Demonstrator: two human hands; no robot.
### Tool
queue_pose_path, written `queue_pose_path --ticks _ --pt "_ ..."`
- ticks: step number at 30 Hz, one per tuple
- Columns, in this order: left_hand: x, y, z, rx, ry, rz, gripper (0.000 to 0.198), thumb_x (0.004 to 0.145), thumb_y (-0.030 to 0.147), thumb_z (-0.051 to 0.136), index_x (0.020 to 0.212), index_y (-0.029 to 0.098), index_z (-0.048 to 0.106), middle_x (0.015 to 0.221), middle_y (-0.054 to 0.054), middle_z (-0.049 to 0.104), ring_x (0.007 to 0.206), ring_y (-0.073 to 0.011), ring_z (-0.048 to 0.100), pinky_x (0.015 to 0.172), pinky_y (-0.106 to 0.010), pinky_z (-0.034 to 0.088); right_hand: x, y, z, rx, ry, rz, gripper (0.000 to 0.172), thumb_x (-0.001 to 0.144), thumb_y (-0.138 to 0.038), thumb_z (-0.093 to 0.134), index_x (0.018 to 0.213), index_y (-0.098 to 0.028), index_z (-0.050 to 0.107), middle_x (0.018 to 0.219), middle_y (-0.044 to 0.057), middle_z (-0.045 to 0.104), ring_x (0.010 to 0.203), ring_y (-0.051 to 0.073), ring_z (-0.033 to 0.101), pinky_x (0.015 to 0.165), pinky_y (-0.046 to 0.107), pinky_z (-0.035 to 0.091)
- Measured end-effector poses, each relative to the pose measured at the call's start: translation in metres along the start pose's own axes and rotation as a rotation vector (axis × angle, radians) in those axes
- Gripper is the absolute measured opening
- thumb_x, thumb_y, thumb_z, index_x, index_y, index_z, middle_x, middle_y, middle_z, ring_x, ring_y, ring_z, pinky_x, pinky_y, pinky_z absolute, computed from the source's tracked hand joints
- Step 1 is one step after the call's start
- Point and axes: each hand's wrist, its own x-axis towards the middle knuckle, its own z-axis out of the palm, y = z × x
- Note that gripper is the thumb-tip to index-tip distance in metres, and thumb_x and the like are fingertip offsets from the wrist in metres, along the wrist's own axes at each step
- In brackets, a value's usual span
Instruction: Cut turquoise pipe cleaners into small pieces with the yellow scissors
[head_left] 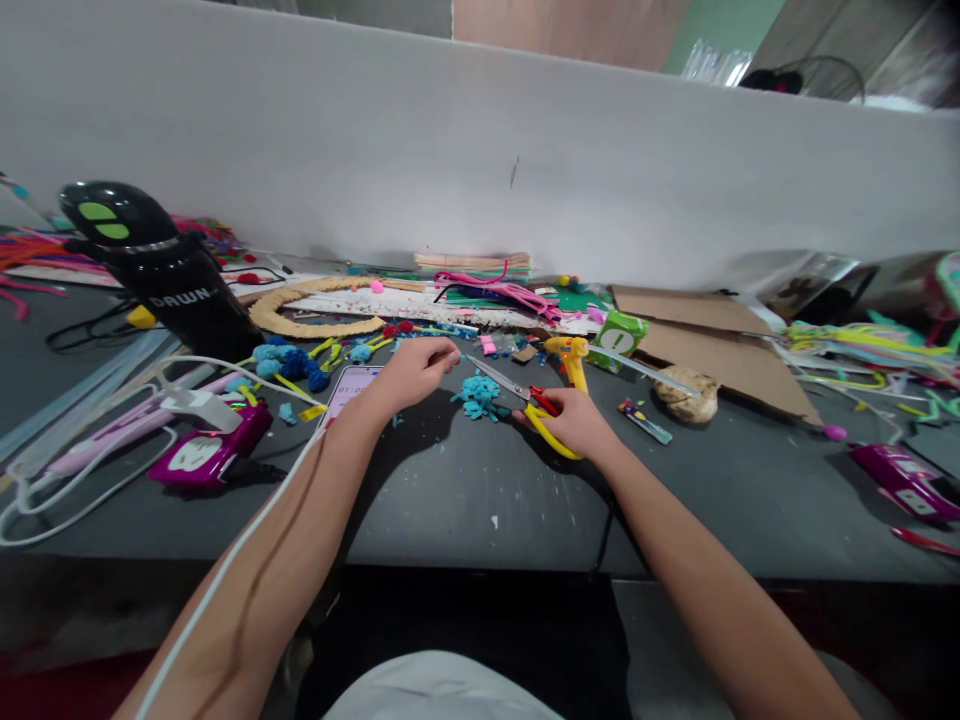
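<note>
Holding the scissors (498, 377) by their red and yellow handles, the right hand (570, 415) has its grip closed around them, with the blades directed toward ten o'clock. Whether the blades are spread or pressed together, one cannot tell. The left hand (417, 372) is held beside the scissor tip; its thumb and fingers look drawn together, but whether this grip pinches some small piece is too small to tell. Probably the two hands meet so so that the tip can reach what the fingers present.

Taking the pile of blue clippings (480, 397) as the clock's middle, the left hand is at ten o'clock and the right hand at between three and four. The pile lies on the tabletop (450, 500) just below the blades, perhaps because cut bits fall there.

At nine o'clock the phone (351, 388) lies partly behind the left forearm, its lit screen upward, maybe for watching the time. At two o'clock stands the yellow glue gun (574, 352), near the right hand, a convenient place. Its glue stick (652, 372) reaches over a pale lump (686, 395) at three o'clock, which possibly supports it. Farther, at ten o'clock, stands the black tumbler (187, 295), away from the hands.
</note>
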Motion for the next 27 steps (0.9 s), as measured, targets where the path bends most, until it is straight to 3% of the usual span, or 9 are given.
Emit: queue_pose_path --ticks 15,27 --pt "0.0003 0.0029 -0.0005 -0.023 0.004 -0.030 0.027 0.090 0.032 0.044 0.074 0.016 0.058 0.070 -0.002 0.061 0.066 -0.0153 0.053 0.062 -0.026 0.036 -0.0003 0.0023 0.0011 0.022 0.004 0.012 0.052 0.070 -0.070 0.061 0.069 -0.018 0.062 0.060 0.000 0.050 0.056 0.012 0.040 0.050 0.025 0.029" --pt "0.0002 0.0026 0.0012 -0.012 -0.005 -0.017 0.028 0.092 0.033 0.043 0.075 0.016 0.057 0.070 -0.001 0.059 0.067 -0.0148 0.052 0.063 -0.026 0.036 -0.0001 0.0003 -0.0005 -0.006 -0.005 0.006 0.057 0.069 -0.074 0.059 0.065 -0.017 0.060 0.057 -0.001 0.044 0.055 0.011 0.036 0.049 0.025 0.025"
